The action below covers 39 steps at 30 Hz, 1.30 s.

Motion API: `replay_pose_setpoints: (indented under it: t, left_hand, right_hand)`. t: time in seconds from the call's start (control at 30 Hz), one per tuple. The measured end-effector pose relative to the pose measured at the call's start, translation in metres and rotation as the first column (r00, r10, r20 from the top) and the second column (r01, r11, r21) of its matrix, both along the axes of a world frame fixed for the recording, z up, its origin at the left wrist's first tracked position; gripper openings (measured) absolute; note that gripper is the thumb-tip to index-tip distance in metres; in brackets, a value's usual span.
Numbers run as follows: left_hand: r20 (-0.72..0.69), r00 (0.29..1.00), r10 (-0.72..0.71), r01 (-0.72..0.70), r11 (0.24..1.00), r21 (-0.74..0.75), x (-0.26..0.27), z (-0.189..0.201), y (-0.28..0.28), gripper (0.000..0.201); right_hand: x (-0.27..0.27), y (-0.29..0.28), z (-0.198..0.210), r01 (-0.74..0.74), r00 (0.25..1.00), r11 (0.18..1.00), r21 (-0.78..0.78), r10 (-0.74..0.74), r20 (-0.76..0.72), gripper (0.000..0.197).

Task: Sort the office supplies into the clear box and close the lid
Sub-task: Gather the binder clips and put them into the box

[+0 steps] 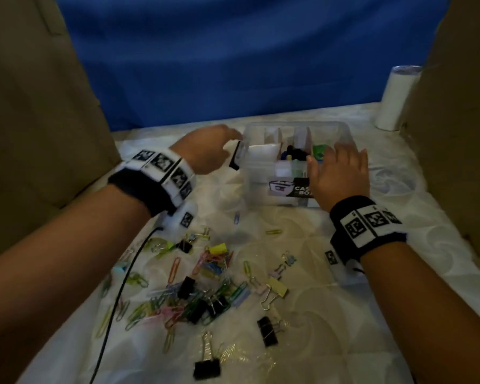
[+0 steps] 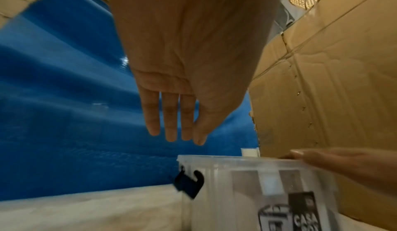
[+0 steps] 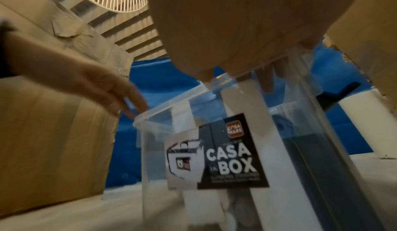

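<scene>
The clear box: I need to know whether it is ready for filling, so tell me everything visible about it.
The clear box is see-through plastic, upright on the white patterned cloth, with no lid on it. White dividers split it into compartments; dark items and something green lie in the right ones. A black latch hangs at its left end, and a black-and-white "CASA BOX" label fronts it. The right hand rests on its near right rim; the left hand reaches its left end.

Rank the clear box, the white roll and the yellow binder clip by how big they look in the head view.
1. clear box, largest
2. white roll, smaller; it stands farther back, so distance may shrink it
3. yellow binder clip, smallest, though nearest the camera
</scene>
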<state>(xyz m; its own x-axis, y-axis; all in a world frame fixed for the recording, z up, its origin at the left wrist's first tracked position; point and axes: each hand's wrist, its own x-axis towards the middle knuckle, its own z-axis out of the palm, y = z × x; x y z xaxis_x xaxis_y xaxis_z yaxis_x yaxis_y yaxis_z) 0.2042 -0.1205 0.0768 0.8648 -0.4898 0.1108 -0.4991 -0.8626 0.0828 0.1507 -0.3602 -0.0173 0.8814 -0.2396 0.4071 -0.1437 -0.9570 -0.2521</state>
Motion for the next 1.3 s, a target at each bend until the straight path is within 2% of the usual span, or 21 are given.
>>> replay_pose_setpoints:
  t: [0.07,0.13,0.2,0.27,0.3,0.37,0.4,0.47,0.53,0.6,0.7,0.8,0.87,0.97,1.07,1.17,1.3]
  left_hand:
    - [-0.016,1.0,0.006,-0.006,1.0,0.017,-0.026,-0.01,0.033,0.044]
    - [-0.085,0.996,0.032,-0.028,0.999,0.047,-0.049,-0.024,0.063,0.041]
    - [-0.165,0.983,0.076,-0.059,0.993,0.107,-0.068,-0.04,0.088,0.04]
    - [-0.244,0.963,0.116,-0.087,0.988,0.126,-0.081,-0.056,0.104,0.04]
    - [-0.276,0.953,0.125,-0.094,0.988,0.122,-0.086,-0.062,0.107,0.04]
    - [-0.3,0.945,0.127,-0.098,0.989,0.111,-0.092,-0.072,0.108,0.043]
    - [-0.298,0.946,0.129,-0.1,0.989,0.111,-0.093,-0.077,0.107,0.044]
    - [-0.29,0.946,0.143,-0.114,0.987,0.112,-0.094,-0.084,0.105,0.044]
    - [-0.274,0.948,0.163,-0.142,0.985,0.094,-0.095,-0.09,0.104,0.04]
    - [-0.243,0.955,0.169,-0.154,0.985,0.08,-0.097,-0.096,0.105,0.033]
    - [-0.22,0.96,0.174,-0.163,0.984,0.069,-0.104,-0.102,0.105,0.019]
    - [-0.22,0.962,0.159,-0.161,0.987,0.01,-0.108,-0.109,0.109,0.007]
    - [-0.235,0.964,0.125,-0.144,0.988,-0.063,-0.111,-0.109,0.116,0.011]
    - [-0.236,0.971,0.042,-0.094,0.973,-0.212,-0.118,-0.101,0.128,0.014]
    - [-0.26,0.965,0.033,-0.135,0.912,-0.387,-0.122,-0.09,0.143,0.023]
    - [-0.258,0.964,0.067,-0.19,0.852,-0.488,-0.123,-0.082,0.155,0.025]
    - [-0.274,0.957,0.099,-0.234,0.821,-0.521,-0.12,-0.073,0.167,0.016]
  right_hand:
    - [-0.008,0.006,0.01,0.012,0.996,0.999,0.05,-0.007,-0.086,0.07]
    - [-0.024,0.025,0.021,-0.042,0.998,0.998,0.054,0.045,-0.052,0.06]
    - [-0.043,0.056,0.028,-0.164,0.985,0.986,0.012,0.163,0.048,0.052]
    - [-0.051,0.091,0.029,-0.372,0.928,0.927,0.045,0.371,0.031,0.033]
    - [-0.051,0.106,0.025,-0.475,0.875,0.874,0.106,0.481,-0.047,0.027]
    - [-0.045,0.133,0.013,-0.57,0.739,0.789,0.228,0.614,-0.278,0.023]
    - [-0.041,0.144,0.007,-0.585,0.664,0.774,0.244,0.629,-0.403,0.024]
    - [-0.038,0.163,-0.002,-0.6,0.548,0.778,0.185,0.569,-0.613,0.029]
    - [-0.038,0.172,-0.005,-0.617,0.504,0.779,0.113,0.502,-0.703,0.034]
    - [-0.041,0.172,-0.005,-0.624,0.512,0.776,0.09,0.494,-0.703,0.033]
    - [-0.046,0.165,-0.008,-0.584,0.552,0.801,0.135,0.514,-0.657,0.027]
    - [-0.049,0.153,-0.012,-0.502,0.637,0.836,0.223,0.532,-0.558,0.016]
    - [-0.049,0.143,-0.014,-0.443,0.704,0.839,0.315,0.544,-0.458,0.02]
    - [-0.055,0.13,-0.015,-0.419,0.773,0.798,0.434,0.564,-0.291,0.023]
    - [-0.056,0.123,-0.012,-0.395,0.782,0.742,0.541,0.581,-0.226,0.019]
    - [-0.049,0.127,-0.007,-0.356,0.801,0.686,0.634,0.574,-0.171,0.013]
    - [-0.033,0.145,0.002,-0.389,0.795,0.723,0.571,0.576,-0.188,0.021]
